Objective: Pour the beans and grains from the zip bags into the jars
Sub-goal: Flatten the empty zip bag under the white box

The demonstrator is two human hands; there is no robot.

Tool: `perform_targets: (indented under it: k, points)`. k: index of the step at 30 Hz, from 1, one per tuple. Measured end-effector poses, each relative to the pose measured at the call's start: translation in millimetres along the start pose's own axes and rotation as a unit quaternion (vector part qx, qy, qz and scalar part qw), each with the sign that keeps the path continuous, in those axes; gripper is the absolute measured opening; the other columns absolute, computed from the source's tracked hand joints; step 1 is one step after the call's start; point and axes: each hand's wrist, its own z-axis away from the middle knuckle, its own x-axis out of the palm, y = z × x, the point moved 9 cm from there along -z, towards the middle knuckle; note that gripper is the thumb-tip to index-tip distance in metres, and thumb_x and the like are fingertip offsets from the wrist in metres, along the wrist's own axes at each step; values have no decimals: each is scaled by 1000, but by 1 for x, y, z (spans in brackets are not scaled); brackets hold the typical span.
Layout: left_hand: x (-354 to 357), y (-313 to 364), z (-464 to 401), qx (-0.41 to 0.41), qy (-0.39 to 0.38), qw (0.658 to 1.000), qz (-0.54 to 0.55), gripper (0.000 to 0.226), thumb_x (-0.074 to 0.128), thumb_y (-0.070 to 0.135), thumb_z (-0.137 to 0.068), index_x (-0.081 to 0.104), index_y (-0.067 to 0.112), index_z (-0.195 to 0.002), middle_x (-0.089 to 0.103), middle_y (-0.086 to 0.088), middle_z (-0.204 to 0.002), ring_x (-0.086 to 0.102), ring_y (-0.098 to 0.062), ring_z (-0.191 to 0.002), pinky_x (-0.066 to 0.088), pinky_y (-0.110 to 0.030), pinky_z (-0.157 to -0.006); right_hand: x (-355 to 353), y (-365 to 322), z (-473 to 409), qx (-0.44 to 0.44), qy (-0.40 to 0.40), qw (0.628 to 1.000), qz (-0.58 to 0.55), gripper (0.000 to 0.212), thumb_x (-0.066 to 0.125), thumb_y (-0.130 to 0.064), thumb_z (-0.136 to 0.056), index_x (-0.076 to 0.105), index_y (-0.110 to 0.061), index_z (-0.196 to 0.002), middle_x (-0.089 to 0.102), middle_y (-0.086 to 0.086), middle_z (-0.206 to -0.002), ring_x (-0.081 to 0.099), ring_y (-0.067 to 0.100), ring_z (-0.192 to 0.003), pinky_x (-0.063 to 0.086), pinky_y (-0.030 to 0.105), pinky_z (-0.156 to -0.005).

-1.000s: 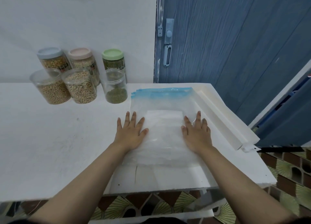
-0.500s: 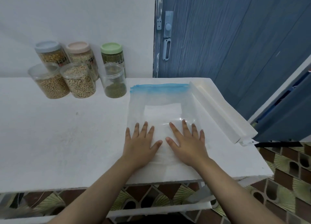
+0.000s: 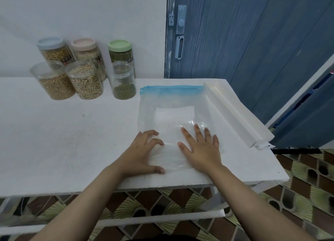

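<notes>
A stack of empty clear zip bags (image 3: 171, 106) with blue seals lies flat on the white table (image 3: 63, 141), seals facing away from me. My left hand (image 3: 144, 154) rests at the stack's near left corner with fingers curled on the plastic edge. My right hand (image 3: 200, 148) lies flat, fingers spread, on the near part of the bags. At the back left stand three open jars: pale beans (image 3: 54, 83), light grains (image 3: 85, 81) and a little green mung beans (image 3: 123, 83). Behind them are three lidded jars with blue (image 3: 54, 49), pink (image 3: 86, 50) and green (image 3: 120, 50) lids.
A long white channel piece (image 3: 235, 112) lies along the table's right edge. A blue door (image 3: 235, 32) stands behind the table, and a white wall is behind the jars. Patterned floor tiles (image 3: 307, 186) show below the front edge.
Both hands slid toward me along the bags, from the middle to the near end. My left fingers went from flat to curled at the bag's near left corner.
</notes>
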Motion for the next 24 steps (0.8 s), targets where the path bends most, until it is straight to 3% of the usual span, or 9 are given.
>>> perform_targets:
  k: [3,6,9,12,14,16,19,22,24]
  points:
    - [-2,-8,-1,1,-10,1000,26,68,70,69,-72,53,39,-131,33,16,-138,26,-7,-134,23,-24,-114,-1,1,0,1,-15,1000,-11,65,13,-72,-95,-8,-51,-154,-14,-5,-167,-13,28,-153,-10,51,-122]
    - [-11,-1,-3,33,53,998,-22,46,52,58,-88,66,32,-124,59,13,-125,49,-10,-120,39,-25,-101,-5,5,-1,-12,-14,998,-54,65,14,-69,-97,-10,-49,-154,-15,-2,-166,-12,27,-153,-7,49,-122]
    - [-26,1,-7,-14,128,991,-49,38,41,43,-94,69,32,-117,70,14,-110,63,-14,-104,48,-27,-83,-18,8,8,-70,18,987,-146,70,14,-78,-90,-11,-53,-151,-18,-5,-166,-10,20,-153,-6,46,-123]
    - [-48,-5,-18,-61,172,982,-49,26,49,36,-95,69,31,-111,74,9,-95,67,-21,-89,43,-28,-69,-35,1,29,-164,66,978,-111,90,32,-87,-81,-18,-55,-149,-3,-14,-165,2,4,-148,-8,40,-122]
    - [-56,-18,-28,-106,132,985,-12,23,56,37,-94,67,33,-114,73,5,-93,64,-23,-89,38,-28,-71,-37,-3,34,-186,99,976,-61,100,53,-75,-83,-20,-55,-148,31,-10,-158,27,7,-143,0,39,-122]
    - [-59,-23,-33,-119,77,989,49,25,63,43,-92,63,37,-116,65,5,-83,59,-22,-87,39,-23,-71,-42,1,28,-168,121,974,-89,102,65,-46,-91,-21,-59,-145,57,-5,-137,52,16,-122,24,31,-114]
    - [-72,-21,-34,-101,79,985,120,37,76,43,-83,59,43,-116,66,5,-101,59,-12,-98,38,-3,-77,-57,18,9,-113,114,969,-188,95,65,-20,-94,-4,-65,-142,66,0,-118,62,25,-104,43,26,-90]
    - [-98,-27,-27,-98,164,959,210,54,70,66,-76,54,50,-125,64,5,-118,58,-10,-109,43,-17,-96,-84,26,-13,-57,103,954,-276,88,72,-24,-90,14,-60,-147,63,2,-111,60,24,-103,41,25,-90]
    - [-109,-29,-25,-87,203,934,281,66,68,74,-70,45,59,-130,62,7,-122,59,-7,-111,46,-23,-98,-98,25,-26,-41,77,943,-320,90,74,-24,-87,18,-52,-152,67,4,-109,61,21,-101,44,23,-94]
